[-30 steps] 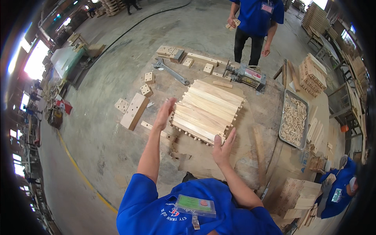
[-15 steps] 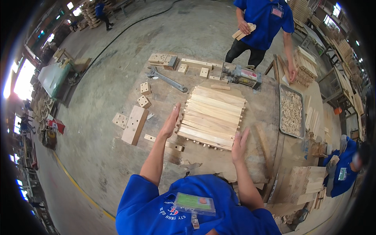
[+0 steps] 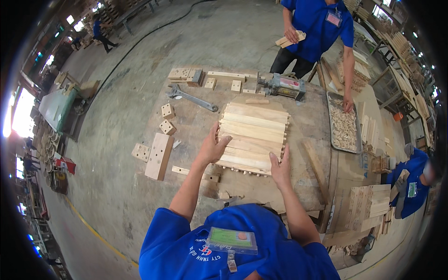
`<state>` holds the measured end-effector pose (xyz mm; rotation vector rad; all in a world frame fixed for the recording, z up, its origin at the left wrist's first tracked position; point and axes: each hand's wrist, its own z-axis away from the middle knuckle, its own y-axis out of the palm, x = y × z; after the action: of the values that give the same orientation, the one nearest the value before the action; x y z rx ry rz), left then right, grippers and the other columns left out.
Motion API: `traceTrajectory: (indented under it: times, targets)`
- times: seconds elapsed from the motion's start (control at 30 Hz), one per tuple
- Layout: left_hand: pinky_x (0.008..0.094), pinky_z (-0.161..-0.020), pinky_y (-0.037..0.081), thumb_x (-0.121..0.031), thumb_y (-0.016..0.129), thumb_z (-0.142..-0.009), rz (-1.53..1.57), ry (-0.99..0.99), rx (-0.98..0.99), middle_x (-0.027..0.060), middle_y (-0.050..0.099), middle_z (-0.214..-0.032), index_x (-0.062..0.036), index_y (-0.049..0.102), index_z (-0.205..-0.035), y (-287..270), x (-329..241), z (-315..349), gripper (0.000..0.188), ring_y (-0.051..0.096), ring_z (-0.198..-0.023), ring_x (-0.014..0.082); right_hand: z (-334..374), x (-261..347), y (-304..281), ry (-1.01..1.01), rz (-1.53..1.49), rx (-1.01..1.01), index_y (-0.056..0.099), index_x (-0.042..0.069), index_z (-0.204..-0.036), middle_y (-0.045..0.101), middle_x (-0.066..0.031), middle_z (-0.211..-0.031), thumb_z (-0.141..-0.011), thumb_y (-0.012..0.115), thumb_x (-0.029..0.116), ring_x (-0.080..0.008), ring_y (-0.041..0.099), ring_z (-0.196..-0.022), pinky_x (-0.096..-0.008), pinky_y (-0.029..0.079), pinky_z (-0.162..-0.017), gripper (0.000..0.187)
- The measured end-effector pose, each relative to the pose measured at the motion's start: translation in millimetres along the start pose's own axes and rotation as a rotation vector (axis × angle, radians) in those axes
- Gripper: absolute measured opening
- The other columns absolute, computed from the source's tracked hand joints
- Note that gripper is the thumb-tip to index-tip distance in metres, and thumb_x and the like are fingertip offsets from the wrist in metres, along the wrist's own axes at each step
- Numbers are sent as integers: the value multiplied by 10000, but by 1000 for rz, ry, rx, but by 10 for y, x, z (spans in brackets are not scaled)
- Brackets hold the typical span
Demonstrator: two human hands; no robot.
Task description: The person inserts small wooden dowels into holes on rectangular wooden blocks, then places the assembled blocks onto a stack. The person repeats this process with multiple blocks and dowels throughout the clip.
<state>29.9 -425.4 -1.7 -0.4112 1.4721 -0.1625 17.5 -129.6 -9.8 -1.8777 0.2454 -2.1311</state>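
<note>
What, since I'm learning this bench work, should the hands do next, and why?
Probably press gently inward to even up the pegged wooden slats: the left hand is at their left ends, the right hand is opposite at the right side toward the near corner, and the slat ends look slightly staggered.

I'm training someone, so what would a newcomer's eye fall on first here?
Probably the stack of pale wooden slats with pegged ends on the workbench, the left hand and right hand at its two sides. Next, the metal wrench beyond it to the left, and what looks like a pneumatic cylinder near the far edge. On the right, a co-worker's hand is over a metal tray of small wooden pegs.
</note>
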Motion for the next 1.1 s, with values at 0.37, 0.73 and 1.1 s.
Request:
traceTrajectory:
  times: [0.37,0.73,1.1]
  targets:
    - [414,-1256,335,-575,419,-1136,397,-52,-105,209,400,-1691,21,322,-1669,-277,261,-819,805,411,-1542,329,-924,201,-57,-46,-227,-70,86,-29,-1710,181,-291,-1760,-1103,539,514,-381,226,-1634,-423,237,-1309,933]
    - [378,-1337,136,-557,315,-1161,363,-69,12,199,205,-1780,58,216,-1686,-92,100,-1087,814,156,-1657,291,-1352,227,51,-74,-122,134,50,-47,-1706,167,-249,-1779,-1147,443,455,-341,161,-1653,-408,157,-1328,848]
    - [451,-1285,287,-406,295,-1167,-391,117,29,314,432,-1614,62,460,-1523,-191,-8,-1028,611,375,-1545,415,-1279,283,132,-46,-67,125,149,-43,-1698,266,-253,-1748,-1101,586,364,-350,289,-1612,-434,254,-1302,845]
